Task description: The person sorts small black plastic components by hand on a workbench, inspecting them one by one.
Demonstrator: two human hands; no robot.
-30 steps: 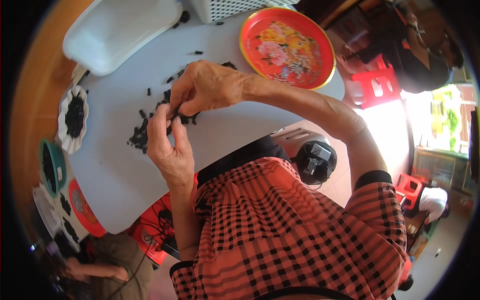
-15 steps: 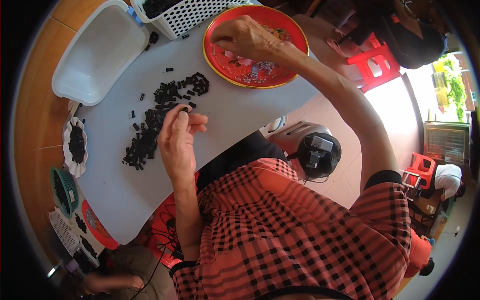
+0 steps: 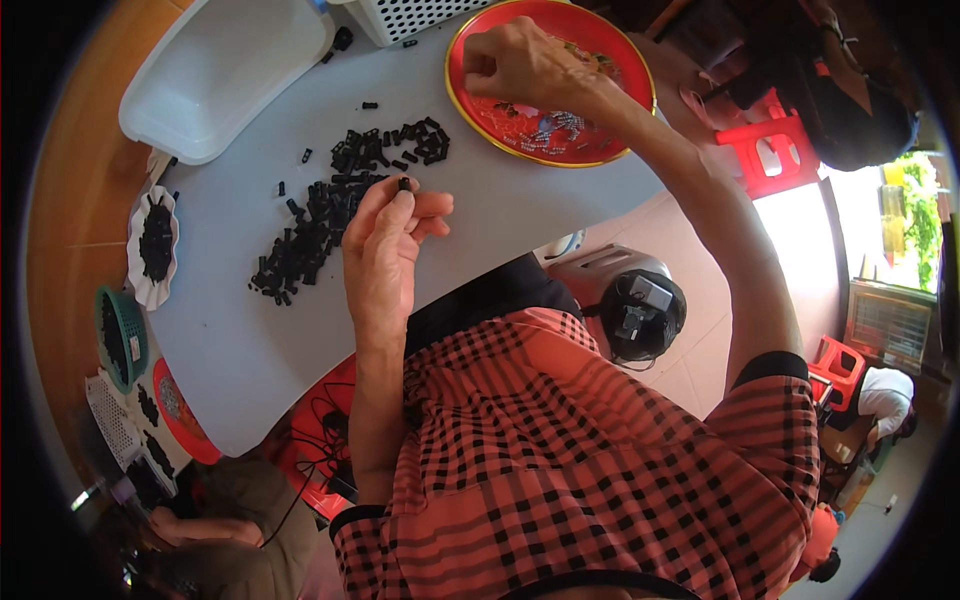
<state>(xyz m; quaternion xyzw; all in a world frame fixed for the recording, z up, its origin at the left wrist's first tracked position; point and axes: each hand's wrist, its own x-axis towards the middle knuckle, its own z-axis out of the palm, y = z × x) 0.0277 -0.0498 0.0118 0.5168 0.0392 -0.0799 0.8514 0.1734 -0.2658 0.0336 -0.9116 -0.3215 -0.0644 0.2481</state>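
Observation:
My left hand (image 3: 385, 235) pinches a small black plastic piece (image 3: 405, 185) upright between thumb and forefinger, its other fingers loosely curled. Beside and behind that hand spreads a pile of similar black pieces (image 3: 305, 235) on the pale table. Over the left part of a round red tray (image 3: 630, 80) with a gold rim is my right hand (image 3: 525, 65). Its fingers are bent and drawn together; whatever may be between the tips is hidden. Small silvery metal parts (image 3: 560, 135) lie scattered on the tray's flowered bottom.
At the far left stands a white basin (image 3: 215, 90), next to a perforated white basket (image 3: 410, 18). Along the left edge are a white scalloped dish (image 3: 153, 250) of black pieces and a green basket (image 3: 125, 340). A co-worker's arm (image 3: 210, 528) shows at lower left; red stools (image 3: 765, 150) stand to the right.
The view has shifted, so the table and its things sit a little higher and further right. My left hand still holds the black piece; my right hand stays over the tray.

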